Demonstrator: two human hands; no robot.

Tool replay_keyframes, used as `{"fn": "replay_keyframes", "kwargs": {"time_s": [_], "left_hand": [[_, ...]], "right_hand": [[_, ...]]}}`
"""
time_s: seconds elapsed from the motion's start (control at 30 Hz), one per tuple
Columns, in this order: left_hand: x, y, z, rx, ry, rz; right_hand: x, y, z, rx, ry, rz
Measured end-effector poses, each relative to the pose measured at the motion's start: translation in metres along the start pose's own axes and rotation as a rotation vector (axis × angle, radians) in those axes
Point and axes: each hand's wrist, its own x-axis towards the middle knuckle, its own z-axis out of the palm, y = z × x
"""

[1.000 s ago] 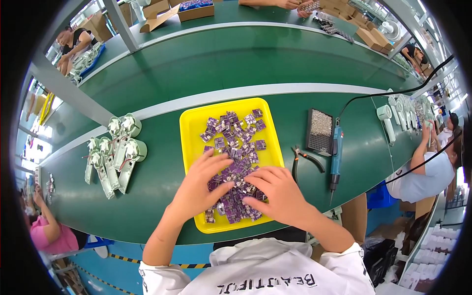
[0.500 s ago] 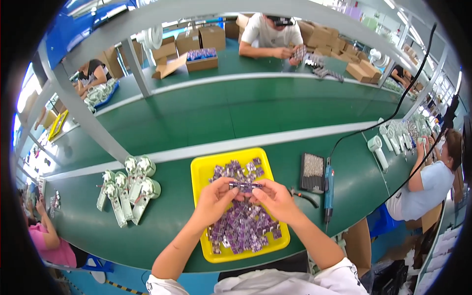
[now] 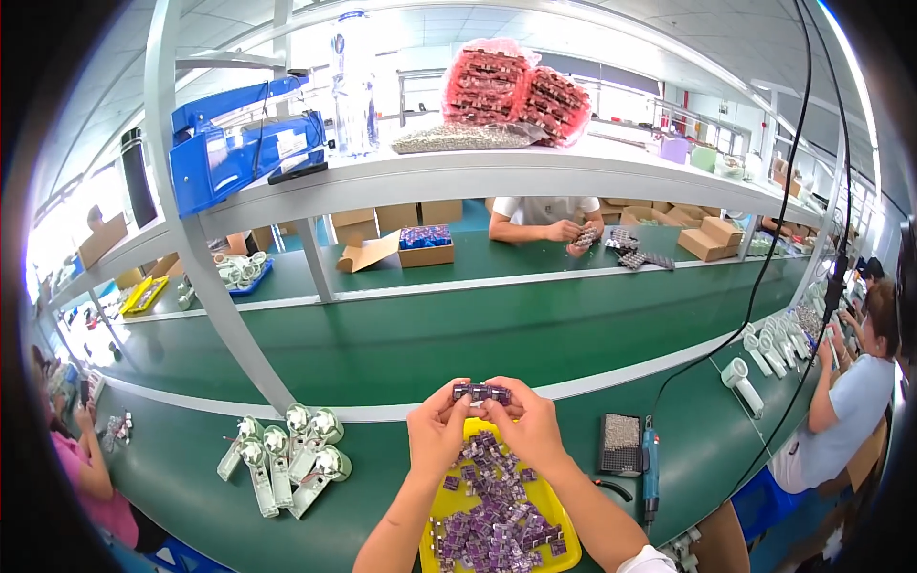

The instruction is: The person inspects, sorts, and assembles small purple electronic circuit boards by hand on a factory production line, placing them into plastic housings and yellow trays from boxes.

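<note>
My left hand (image 3: 437,426) and my right hand (image 3: 528,423) are raised over the far part of a yellow tray (image 3: 571,538). Between them they pinch the two ends of a short strip of purple circuit boards (image 3: 481,392), thumbs on the near side. Many small loose purple circuit boards (image 3: 497,523) lie heaped in the tray below. My forearms cover parts of the tray's sides.
Left of the tray stand several pale green fan-like housings (image 3: 287,456). To the right lie a black box of small metal parts (image 3: 621,445), a blue electric screwdriver (image 3: 650,473) and dark-handled pliers (image 3: 613,489). A shelf (image 3: 458,170) crosses ahead; co-workers sit across and on both sides.
My view has tilted up, so the shelf with a red-wrapped bundle now shows and the tray sits lower. Both hands still hold the strip, now higher over the tray's far end.
</note>
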Motion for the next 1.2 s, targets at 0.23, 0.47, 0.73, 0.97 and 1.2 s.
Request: {"fn": "replay_keyframes", "kwargs": {"time_s": [0.23,0.47,0.73,0.97,1.2], "left_hand": [[0.008,0.005,-0.017,-0.199,0.032,-0.163],[0.012,0.001,-0.03,-0.232,-0.06,-0.328],[0.007,-0.012,-0.019,-0.138,-0.156,-0.314],[0.001,-0.013,-0.009,-0.222,-0.081,-0.381],[0.006,-0.009,-0.017,-0.442,-0.075,-0.498]], "right_hand": [[0.013,0.006,0.008,0.214,-0.078,0.132],[0.007,-0.004,-0.024,-0.283,-0.43,0.157],[0.01,0.026,0.002,0.281,-0.253,0.159],[0.011,0.02,-0.003,-0.047,-0.188,-0.056],[0.017,0.023,-0.02,0.033,-0.336,-0.174]]}}
